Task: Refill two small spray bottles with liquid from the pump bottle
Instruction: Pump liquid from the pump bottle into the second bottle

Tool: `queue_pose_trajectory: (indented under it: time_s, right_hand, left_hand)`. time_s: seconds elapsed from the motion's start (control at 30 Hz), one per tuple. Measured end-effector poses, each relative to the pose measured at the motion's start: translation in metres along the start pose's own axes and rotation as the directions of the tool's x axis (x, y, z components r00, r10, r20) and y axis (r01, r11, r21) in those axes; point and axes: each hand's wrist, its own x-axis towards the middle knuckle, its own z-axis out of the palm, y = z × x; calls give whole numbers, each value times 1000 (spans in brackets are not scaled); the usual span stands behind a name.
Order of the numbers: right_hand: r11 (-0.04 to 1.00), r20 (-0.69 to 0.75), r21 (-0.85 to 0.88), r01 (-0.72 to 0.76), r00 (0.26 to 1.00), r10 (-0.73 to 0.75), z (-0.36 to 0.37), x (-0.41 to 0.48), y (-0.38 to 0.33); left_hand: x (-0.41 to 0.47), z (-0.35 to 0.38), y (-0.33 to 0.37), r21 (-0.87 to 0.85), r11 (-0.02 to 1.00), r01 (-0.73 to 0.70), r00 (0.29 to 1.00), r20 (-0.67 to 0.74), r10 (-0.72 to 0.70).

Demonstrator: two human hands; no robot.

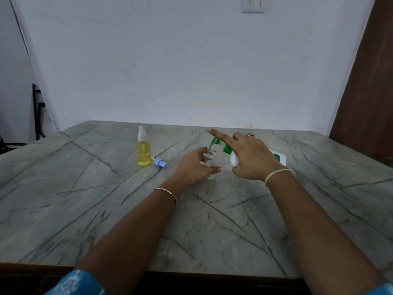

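My left hand (194, 167) grips a small clear spray bottle (210, 160) that stands upright on the table with its top off. My right hand (248, 155) holds a white pump bottle (278, 158) tilted to the left, its green pump head (217, 143) with the nozzle over the clear bottle's mouth. My index finger lies stretched along the pump top. A second small spray bottle (144, 153), full of yellow liquid and with a white sprayer on, stands to the left. A loose blue sprayer cap (161, 163) lies beside it.
The grey marbled table (148, 220) runs to a white wall at the back. A brown door or panel (368, 92) stands at the right. A dark metal frame (38, 111) leans at the far left.
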Motion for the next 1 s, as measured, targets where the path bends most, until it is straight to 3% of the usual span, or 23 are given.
queue_pose_trajectory:
  time_s: [0.33, 0.6, 1.0]
  right_hand:
    - [971, -45, 239, -16, 999, 28, 10, 1, 0]
    - [947, 55, 322, -2, 998, -17, 7, -2, 8]
    - [831, 23, 555, -34, 999, 26, 18, 2, 1]
  left_hand:
    - [5, 0, -4, -86, 995, 49, 998, 48, -45]
    - [6, -3, -11, -145, 989, 39, 997, 71, -29]
    - [10, -2, -13, -152, 987, 45, 997, 68, -35]
